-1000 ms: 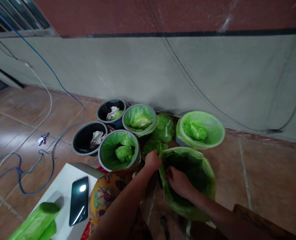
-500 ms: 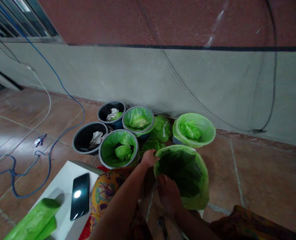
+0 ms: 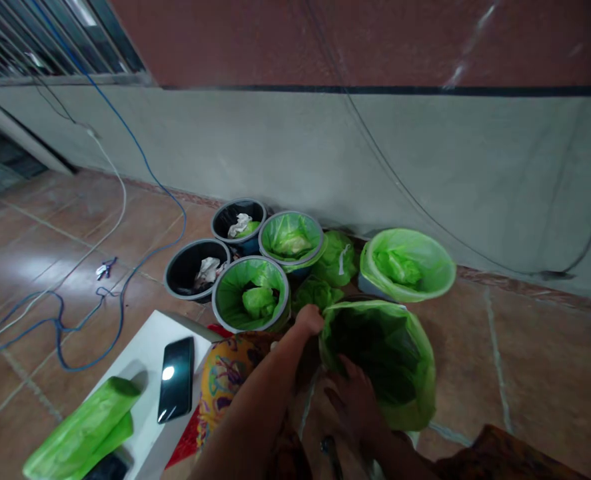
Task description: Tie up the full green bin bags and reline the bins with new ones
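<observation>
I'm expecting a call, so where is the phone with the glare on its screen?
In the head view, the smartphone lies at lower left on the white surface, between the green plastic roll and the patterned yellow fabric.

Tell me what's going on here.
A person's bare left hand holds the left rim of a round bin lined with green plastic; the bare right hand is at its near side. Beyond it and to its left stand three more round green-lined bins and two round black-lined bins. A bright green plastic roll and a flat black phone lie on a flat white surface.
</observation>
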A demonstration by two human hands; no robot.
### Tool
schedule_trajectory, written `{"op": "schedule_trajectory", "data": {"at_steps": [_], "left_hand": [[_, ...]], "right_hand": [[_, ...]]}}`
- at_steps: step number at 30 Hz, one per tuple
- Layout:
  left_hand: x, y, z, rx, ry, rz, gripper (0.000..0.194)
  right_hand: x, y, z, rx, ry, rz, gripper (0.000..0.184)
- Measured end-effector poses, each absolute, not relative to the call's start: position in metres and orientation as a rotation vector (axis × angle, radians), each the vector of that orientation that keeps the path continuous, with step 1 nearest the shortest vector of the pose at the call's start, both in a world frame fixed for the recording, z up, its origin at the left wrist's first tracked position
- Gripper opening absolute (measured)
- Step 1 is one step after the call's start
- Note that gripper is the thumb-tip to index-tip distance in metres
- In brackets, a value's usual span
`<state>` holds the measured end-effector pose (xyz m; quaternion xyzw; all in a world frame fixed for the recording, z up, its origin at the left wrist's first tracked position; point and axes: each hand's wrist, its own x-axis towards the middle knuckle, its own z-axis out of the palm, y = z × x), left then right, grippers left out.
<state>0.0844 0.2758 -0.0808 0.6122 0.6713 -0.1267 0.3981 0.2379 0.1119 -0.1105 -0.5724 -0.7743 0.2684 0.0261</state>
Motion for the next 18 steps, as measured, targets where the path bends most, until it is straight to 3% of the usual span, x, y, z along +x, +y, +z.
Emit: {"op": "schedule_trajectory", "data": {"at_steps": [5, 11, 14, 18], "left_hand": [[0.097, 0.270, -0.070, 1.471, 1.831, -0.303, 0.032], [0.126, 0.270, -0.049, 1.635, 1.949, -0.080, 0.033], [0.140, 0.267, -0.046, 1.727, 1.915, -0.017, 0.032], [0.153, 0.265, -0.052, 1.766, 1.881, -0.018, 0.031]], "right_hand": [[0.276, 0.166, -0.095, -1.672, -2.191, 0.689, 0.039], [0.325, 0.269, -0.081, -1.870, -2.301, 0.329, 0.045], [0.346, 0.294, -0.095, -1.859, -2.388, 0.355, 0.049], [0.367, 0.305, -0.116, -1.917, -2.392, 0.510, 0.039]]}}
